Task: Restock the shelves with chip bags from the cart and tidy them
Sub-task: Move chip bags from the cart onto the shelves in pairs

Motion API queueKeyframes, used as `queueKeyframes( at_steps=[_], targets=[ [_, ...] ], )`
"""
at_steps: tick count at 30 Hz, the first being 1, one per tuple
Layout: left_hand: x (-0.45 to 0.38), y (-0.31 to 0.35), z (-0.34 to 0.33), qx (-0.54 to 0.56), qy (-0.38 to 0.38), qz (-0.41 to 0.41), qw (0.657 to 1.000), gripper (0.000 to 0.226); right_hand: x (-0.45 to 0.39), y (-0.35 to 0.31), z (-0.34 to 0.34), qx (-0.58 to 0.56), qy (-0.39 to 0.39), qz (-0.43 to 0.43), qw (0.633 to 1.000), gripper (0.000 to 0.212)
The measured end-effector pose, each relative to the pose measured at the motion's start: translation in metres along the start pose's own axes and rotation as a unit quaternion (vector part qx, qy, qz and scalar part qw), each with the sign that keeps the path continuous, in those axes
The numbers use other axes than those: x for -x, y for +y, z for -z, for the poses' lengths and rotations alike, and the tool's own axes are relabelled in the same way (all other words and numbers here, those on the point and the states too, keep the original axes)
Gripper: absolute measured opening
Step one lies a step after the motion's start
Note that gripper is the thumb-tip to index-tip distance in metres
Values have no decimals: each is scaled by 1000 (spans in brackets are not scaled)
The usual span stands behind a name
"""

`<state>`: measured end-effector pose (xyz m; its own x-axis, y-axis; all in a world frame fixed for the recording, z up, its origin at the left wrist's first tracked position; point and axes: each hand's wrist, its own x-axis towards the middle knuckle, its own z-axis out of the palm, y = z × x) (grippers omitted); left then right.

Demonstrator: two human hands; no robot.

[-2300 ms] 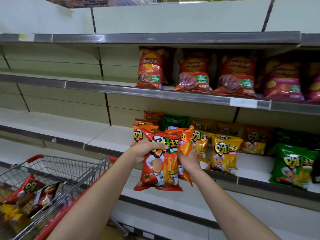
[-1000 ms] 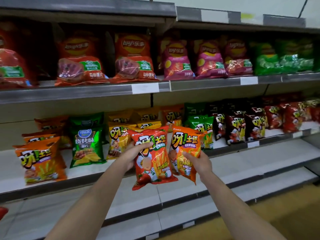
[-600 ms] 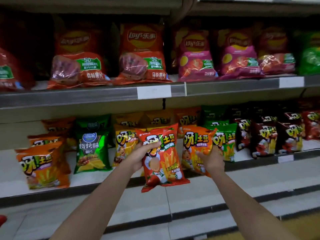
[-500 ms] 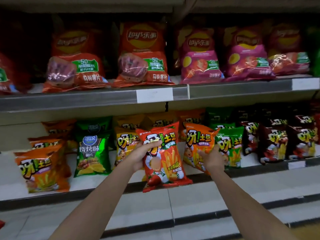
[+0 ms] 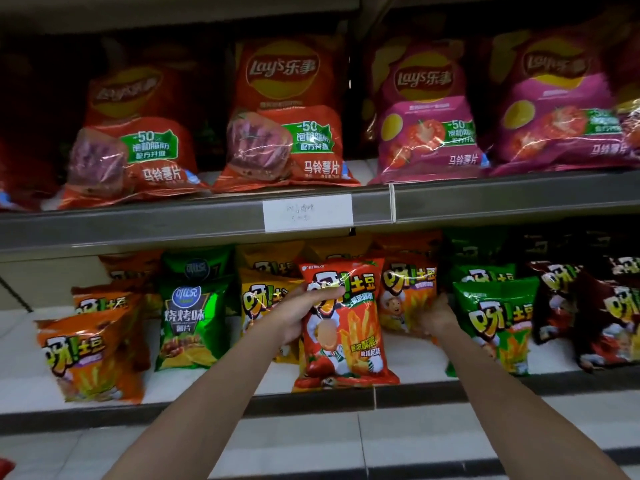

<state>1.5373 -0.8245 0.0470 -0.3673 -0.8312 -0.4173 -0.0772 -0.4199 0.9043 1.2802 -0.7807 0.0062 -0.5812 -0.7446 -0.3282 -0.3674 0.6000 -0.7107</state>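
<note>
While both forearms reach up from the bottom of the frame, the left hand [image 5: 294, 315] grips a red chip bag [image 5: 343, 323] at its upper left corner, thumb across the front and fingers curled behind. This bag hangs upright at the centre of the frame, its lower edge level with the front lip of the lower shelf [image 5: 346, 396]. Just right of centre, the right hand [image 5: 438, 315] holds an orange chip bag [image 5: 407, 294] by its right edge; the fingers are blurred, but they wrap the bag's side. That bag stands on the lower shelf, partly behind the red one and just beside a green potato-stick bag [image 5: 495, 323] to its right.

Further along the lower shelf, dark maroon bags [image 5: 602, 313] fill the right edge of the frame. Left of centre stand a yellow bag [image 5: 263, 299], a green barbecue-flavour bag [image 5: 192, 317] and, at lower left, a tilted orange bag [image 5: 90, 355].

Across the upper half, the upper shelf [image 5: 138, 226] carries large orange-red Lay's bags [image 5: 284, 116] on the left and magenta tomato Lay's bags [image 5: 426, 112] on the right. A white price label [image 5: 307, 212] sits on its front rail at centre.
</note>
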Motion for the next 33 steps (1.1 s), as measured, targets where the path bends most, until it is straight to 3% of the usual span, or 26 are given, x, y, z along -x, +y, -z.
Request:
queueKeyframes(
  at_steps=[3,7,13,15,19,22,24,27,28,30,33],
  targets=[
    [0,1,-4,-6,2,-11,1000,117,7,-5,1,-47,-19,8,999,83],
    [22,11,-19,-11,-15,-30,999,115,7,4,-1,-58,-34,35,997,73],
    [34,14,-26,-9,-15,-32,999,114,51,-9,17,-135,-68,91,984,25],
    [45,15,-29,-5,-19,-40,999,102,75,-17,25,-174,-120,104,972,33],
    [53,11,-34,9,-33,-56,998,102,118,-25,41,-129,-262,131,947,63],
    [62,9,-46,12,-33,-71,997,121,144,-20,49,-120,-303,131,936,84],
    [76,9,-61,2,-43,-88,995,114,156,-13,54,-131,-302,137,934,90],
    [101,7,-86,-2,-69,-88,994,41,171,3,71,-139,-266,139,944,91],
    [109,7,-94,-4,-88,-89,992,30,177,10,77,-144,-250,135,948,93],
    [117,3,-108,-1,-108,-86,990,27,185,25,89,-153,-215,124,956,99],
    [126,-3,-133,1,-147,-73,986,43,203,46,107,-198,-184,123,955,86]
  ],
)
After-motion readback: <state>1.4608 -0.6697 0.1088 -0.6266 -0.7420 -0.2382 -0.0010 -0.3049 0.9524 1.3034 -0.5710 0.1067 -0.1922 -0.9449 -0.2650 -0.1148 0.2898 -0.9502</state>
